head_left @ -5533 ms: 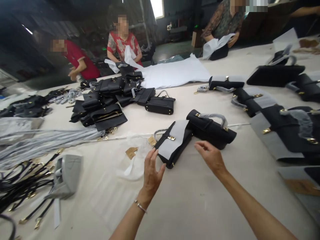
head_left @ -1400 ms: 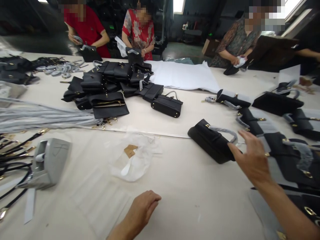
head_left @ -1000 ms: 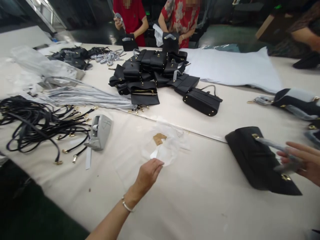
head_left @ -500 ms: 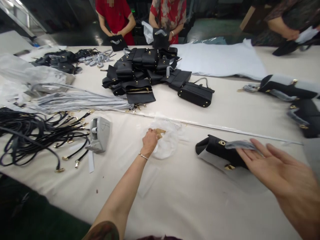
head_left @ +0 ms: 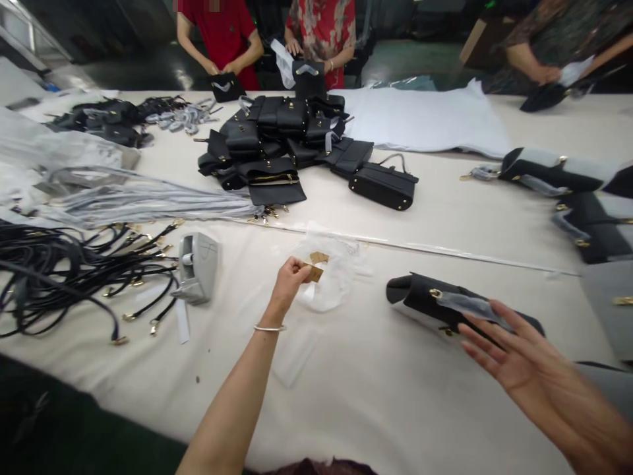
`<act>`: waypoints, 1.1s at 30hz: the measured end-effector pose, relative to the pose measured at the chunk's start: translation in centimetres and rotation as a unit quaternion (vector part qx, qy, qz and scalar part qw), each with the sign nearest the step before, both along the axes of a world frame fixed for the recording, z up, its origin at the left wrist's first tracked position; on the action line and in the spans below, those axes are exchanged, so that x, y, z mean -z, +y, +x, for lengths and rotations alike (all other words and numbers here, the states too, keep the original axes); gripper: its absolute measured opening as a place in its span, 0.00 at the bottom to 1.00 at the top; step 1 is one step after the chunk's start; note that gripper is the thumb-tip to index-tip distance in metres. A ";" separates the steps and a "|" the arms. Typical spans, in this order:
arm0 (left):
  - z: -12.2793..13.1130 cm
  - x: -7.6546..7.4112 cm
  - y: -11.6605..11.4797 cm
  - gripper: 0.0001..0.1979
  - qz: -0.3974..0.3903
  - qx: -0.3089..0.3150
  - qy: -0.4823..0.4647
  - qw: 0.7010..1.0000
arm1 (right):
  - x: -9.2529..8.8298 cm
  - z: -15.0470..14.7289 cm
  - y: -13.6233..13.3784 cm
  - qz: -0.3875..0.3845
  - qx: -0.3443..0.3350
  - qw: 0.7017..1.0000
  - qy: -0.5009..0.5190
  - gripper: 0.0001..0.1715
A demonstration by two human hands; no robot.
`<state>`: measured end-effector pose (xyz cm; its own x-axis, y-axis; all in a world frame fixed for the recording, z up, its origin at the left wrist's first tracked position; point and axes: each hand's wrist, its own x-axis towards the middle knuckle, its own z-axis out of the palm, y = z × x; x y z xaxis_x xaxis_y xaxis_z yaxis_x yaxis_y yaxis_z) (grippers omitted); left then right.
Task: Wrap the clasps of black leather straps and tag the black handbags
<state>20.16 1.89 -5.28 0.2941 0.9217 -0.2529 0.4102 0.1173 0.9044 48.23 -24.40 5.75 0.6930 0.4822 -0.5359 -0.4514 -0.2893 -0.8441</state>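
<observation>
Across the cream cloth-covered table (head_left: pixel 356 402), the left hand (head_left: pixel 289 287) reaches forward, wrist bent, its fingers pinched closed on a small kraft-paper tag (head_left: pixel 315 272) beside a crumpled clear plastic bag (head_left: pixel 333 290). Farther right, the right hand (head_left: pixel 514 356) spreads its fingers wide, palm down, at a black leather handbag (head_left: pixel 420 297) lying on its side, its curved handle wrapped in grey film (head_left: pixel 467 308) just beneath the fingertips.

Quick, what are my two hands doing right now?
Left hand: closed, pinching a brown paper tag.
Right hand: open, fingers spread over a black handbag, not gripping it.
</observation>
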 end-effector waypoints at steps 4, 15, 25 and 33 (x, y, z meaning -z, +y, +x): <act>-1.4 -1.6 -3.5 0.20 -0.154 0.013 -0.237 0.959 | 0.9 -1.5 -0.4 0.005 0.010 1.000 -0.023 0.52; -1.1 0.0 -2.3 0.13 0.102 0.141 0.276 0.945 | 1.5 1.7 1.9 0.061 -0.003 0.996 -0.063 0.50; 4.8 2.5 4.5 0.11 0.181 0.227 0.395 0.872 | 1.7 2.4 -0.3 0.036 -0.025 0.995 -0.089 0.51; 3.7 1.0 5.5 0.09 0.187 0.235 0.327 0.896 | 0.2 2.0 -1.4 0.056 0.081 0.991 -0.095 0.43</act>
<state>23.88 7.37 -6.30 0.5735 0.7915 -0.2112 0.7914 -0.4687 0.3923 50.19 -25.80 5.56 0.8499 0.4055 -0.3366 -0.3132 -0.1249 -0.9414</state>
